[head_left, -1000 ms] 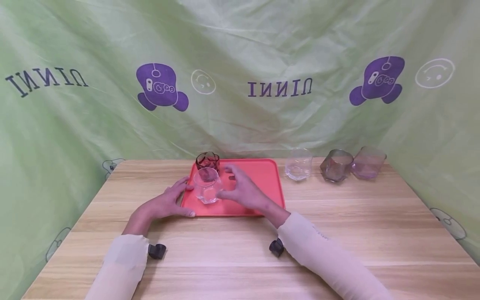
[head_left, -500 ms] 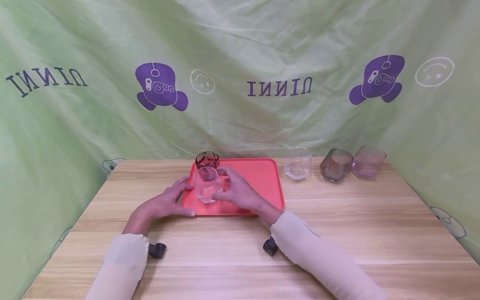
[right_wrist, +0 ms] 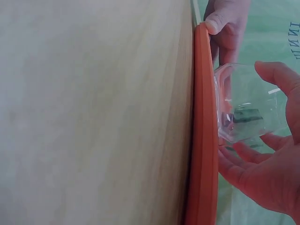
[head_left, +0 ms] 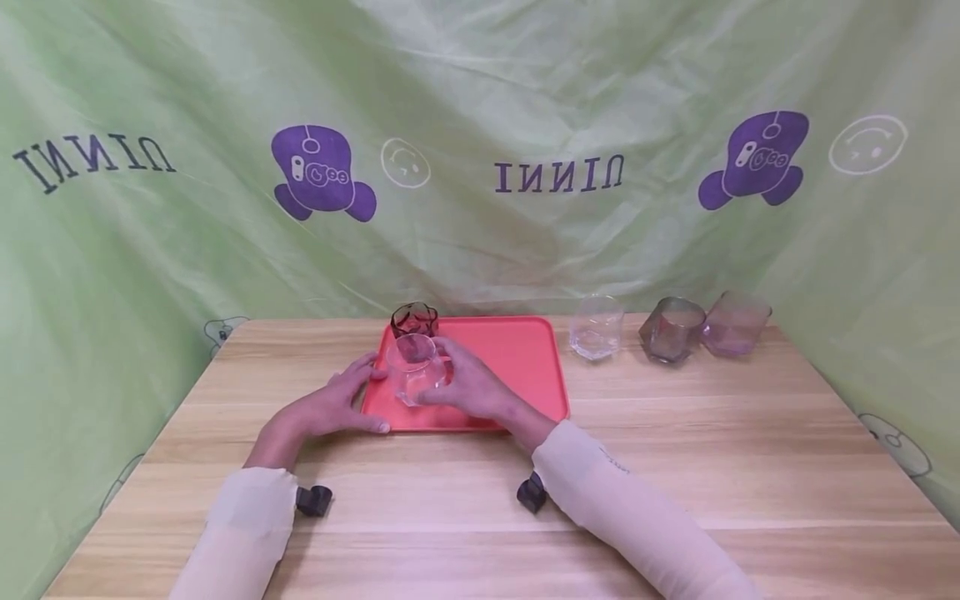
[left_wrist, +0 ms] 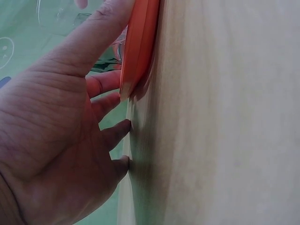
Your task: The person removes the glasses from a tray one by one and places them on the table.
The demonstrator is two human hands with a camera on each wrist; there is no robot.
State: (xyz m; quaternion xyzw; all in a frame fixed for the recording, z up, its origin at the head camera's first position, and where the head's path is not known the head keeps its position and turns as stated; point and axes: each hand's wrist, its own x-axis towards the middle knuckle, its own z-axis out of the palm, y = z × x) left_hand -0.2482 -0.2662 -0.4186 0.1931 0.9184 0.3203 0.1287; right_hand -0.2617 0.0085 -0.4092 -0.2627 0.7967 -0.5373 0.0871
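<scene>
A red tray lies on the wooden table. Near its left front corner my left hand spreads its fingers along the left side, with the thumb at the front edge. On the tray's left part, a clear faceted drinking glass stands upright. My right hand holds this glass from the right, thumb on the near side and fingers round the far side. Just behind it is a dark reddish-brown glass with a wavy rim, partly covered by the clear one.
Right of the tray, toward the back edge, stand a clear glass, a smoky grey glass and a pale purple glass. A green printed cloth hangs behind the table.
My right hand has moved left and its thumb and fingers have come in around the clear glass. My left hand and the tray have stayed in place.
</scene>
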